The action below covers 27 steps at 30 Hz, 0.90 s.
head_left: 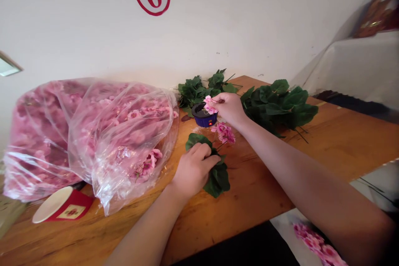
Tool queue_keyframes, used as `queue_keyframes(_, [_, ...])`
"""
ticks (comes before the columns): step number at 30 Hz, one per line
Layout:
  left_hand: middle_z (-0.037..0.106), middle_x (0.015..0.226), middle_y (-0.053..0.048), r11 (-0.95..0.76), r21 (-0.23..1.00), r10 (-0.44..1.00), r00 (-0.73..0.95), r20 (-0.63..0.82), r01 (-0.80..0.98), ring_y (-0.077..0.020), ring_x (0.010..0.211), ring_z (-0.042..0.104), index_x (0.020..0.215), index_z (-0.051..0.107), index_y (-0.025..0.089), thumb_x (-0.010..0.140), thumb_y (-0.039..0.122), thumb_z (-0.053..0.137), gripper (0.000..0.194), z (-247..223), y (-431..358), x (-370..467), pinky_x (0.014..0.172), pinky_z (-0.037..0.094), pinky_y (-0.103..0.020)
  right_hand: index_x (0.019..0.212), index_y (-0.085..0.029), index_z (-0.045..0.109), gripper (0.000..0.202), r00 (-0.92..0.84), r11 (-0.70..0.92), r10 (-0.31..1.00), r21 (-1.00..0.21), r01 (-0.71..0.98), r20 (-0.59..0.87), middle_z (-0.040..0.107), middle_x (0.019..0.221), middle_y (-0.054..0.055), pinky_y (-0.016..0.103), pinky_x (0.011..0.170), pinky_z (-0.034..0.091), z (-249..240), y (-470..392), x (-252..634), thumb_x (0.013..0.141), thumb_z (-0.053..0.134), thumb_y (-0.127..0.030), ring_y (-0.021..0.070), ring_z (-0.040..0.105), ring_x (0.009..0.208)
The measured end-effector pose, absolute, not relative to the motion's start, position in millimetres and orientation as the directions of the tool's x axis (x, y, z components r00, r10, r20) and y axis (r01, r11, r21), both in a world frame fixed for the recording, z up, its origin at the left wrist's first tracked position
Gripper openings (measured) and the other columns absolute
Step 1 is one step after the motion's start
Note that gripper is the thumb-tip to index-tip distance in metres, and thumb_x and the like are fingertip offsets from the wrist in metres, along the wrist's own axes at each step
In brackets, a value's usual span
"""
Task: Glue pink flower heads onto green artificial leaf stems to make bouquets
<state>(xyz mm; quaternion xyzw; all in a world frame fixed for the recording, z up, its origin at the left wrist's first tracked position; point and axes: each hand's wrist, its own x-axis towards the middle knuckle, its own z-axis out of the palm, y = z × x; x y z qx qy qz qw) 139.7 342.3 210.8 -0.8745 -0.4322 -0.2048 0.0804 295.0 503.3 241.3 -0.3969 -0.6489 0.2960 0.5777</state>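
Between the fingertips of my right hand [230,108] is a pink artificial flower [210,105], held over the rim of a small round blue pot [204,120] with a dark inside and a red light. My left hand [193,166] is closed around an artificial leaf stem; its green leaves [217,178] spread out on both sides of the fingers. A pink flower cluster [225,133] stands at the far end of that stem, just below the pot. The stem itself is mostly hidden by my left hand.
A large clear plastic bag [102,133] full of pink flowers fills the left side. Near it a red paper cup [62,205] lies tipped. Green leaf bunches lie behind the pot [195,91] and at right [280,106]. More pink flowers [316,243] are low, beyond the table edge.
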Motion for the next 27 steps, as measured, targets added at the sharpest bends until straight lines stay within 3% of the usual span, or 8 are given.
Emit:
queue_keyframes(3, [0.054, 0.080, -0.005, -0.636, -0.004, 0.694, 0.574, 0.434, 0.772, -0.0173, 0.077, 0.048, 0.100, 0.067, 0.022, 0.091, 0.016, 0.042, 0.027, 211.9, 341.8, 138.7, 0.066, 0.040, -0.030, 0.068, -0.018, 0.071, 0.024, -0.010, 0.518, 0.851, -0.836, 0.180, 0.525, 0.073, 0.073, 0.007, 0.028, 0.059, 0.045, 241.7, 503.6, 295.4, 0.072, 0.071, -0.042, 0.0197, 0.065, 0.067])
queue_keyframes(9, [0.060, 0.100, -0.007, -0.557, 0.176, 0.808, 0.480, 0.341, 0.812, -0.0198, 0.094, 0.054, 0.093, 0.065, 0.020, 0.080, 0.004, 0.051, 0.025, 210.9, 347.8, 140.4, 0.081, 0.046, -0.032, 0.069, -0.017, 0.071, 0.023, -0.011, 0.522, 0.846, -0.823, 0.223, 0.533, 0.072, 0.072, 0.007, 0.027, 0.056, 0.044, 241.2, 506.4, 296.3, 0.073, 0.070, -0.040, 0.0185, 0.063, 0.064])
queue_keyframes(12, [0.062, 0.097, -0.006, -0.543, 0.242, 0.832, 0.475, 0.288, 0.804, -0.0205, 0.095, 0.054, 0.092, 0.062, 0.019, 0.076, 0.000, 0.051, 0.026, 212.9, 348.5, 141.3, 0.084, 0.045, -0.033, 0.072, -0.016, 0.071, 0.026, -0.013, 0.527, 0.842, -0.819, 0.228, 0.539, 0.072, 0.073, 0.007, 0.027, 0.058, 0.045, 239.5, 507.4, 296.3, 0.075, 0.068, -0.041, 0.0185, 0.064, 0.066])
queue_keyframes(21, [0.060, 0.088, -0.004, -0.504, 0.371, 0.861, 0.419, 0.288, 0.780, -0.0200, 0.091, 0.052, 0.081, 0.054, 0.019, 0.064, -0.003, 0.049, 0.028, 210.7, 350.0, 140.5, 0.079, 0.042, -0.032, 0.073, -0.016, 0.072, 0.023, -0.023, 0.534, 0.839, -0.813, 0.231, 0.544, 0.072, 0.073, 0.006, 0.026, 0.058, 0.044, 240.6, 504.3, 295.9, 0.075, 0.068, -0.039, 0.0184, 0.064, 0.068])
queue_keyframes(27, [0.056, 0.085, 0.000, -0.413, 0.515, 0.908, 0.296, 0.296, 0.751, -0.0154, 0.082, 0.051, 0.091, 0.050, 0.021, 0.063, -0.002, 0.049, 0.036, 204.4, 350.1, 144.0, 0.072, 0.039, -0.027, 0.071, -0.015, 0.072, 0.022, -0.016, 0.523, 0.844, -0.818, 0.237, 0.536, 0.072, 0.071, 0.006, 0.026, 0.057, 0.043, 238.4, 507.0, 295.0, 0.073, 0.070, -0.038, 0.0179, 0.063, 0.065])
